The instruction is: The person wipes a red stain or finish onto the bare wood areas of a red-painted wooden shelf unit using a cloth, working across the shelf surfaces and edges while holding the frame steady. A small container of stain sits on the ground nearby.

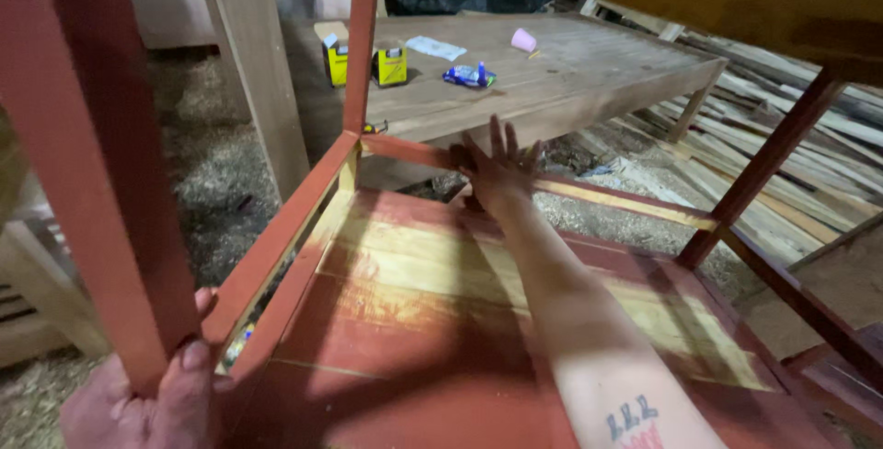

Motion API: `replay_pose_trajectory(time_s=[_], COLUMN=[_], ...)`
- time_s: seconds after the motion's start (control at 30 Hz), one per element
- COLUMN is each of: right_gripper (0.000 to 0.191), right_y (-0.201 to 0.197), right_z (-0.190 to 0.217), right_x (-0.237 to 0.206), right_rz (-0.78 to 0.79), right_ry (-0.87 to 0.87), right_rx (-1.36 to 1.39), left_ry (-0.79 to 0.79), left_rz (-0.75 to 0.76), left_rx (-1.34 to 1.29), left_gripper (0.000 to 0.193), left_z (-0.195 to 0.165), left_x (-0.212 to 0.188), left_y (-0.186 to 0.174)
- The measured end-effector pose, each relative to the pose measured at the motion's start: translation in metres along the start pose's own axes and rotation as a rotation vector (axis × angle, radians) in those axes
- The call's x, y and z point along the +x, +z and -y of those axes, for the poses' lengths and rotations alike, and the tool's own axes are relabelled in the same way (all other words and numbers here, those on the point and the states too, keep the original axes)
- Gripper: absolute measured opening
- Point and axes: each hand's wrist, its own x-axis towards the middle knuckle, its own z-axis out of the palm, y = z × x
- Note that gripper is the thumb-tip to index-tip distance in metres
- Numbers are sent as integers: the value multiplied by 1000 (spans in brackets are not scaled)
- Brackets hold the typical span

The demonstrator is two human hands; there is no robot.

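A wooden table frame painted red-brown lies under me, its lower shelf partly painted, with bare yellow wood showing in streaks. My left hand grips the near leg at the bottom left. My right hand reaches across the shelf with its fingers spread flat against the far rail. Whether it holds anything against the rail is hidden.
Behind the frame stands a low wooden platform with two yellow boxes, a pink cup, a blue packet and paper. Stacked planks lie at the right. Sawdust covers the floor at the left.
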Motion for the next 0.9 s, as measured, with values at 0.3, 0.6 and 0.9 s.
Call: replay_pose_trajectory(time_s=[0.3,0.6,0.9], right_gripper=[67,66,54], right_y=[-4,21,-4], right_z=[-74,-16,-92], right_x=[-38,4,-46], right_rz=[139,-59,112], right_ry=[277,-57,209], right_rx=[55,-12,-25], left_ry=[-65,-5,50], left_rz=[-38,38,9], left_rx=[118,166,142], left_gripper=[30,32,30], left_z=[-7,-15,-18], left_x=[2,3,1], left_y=[2,-6,-4])
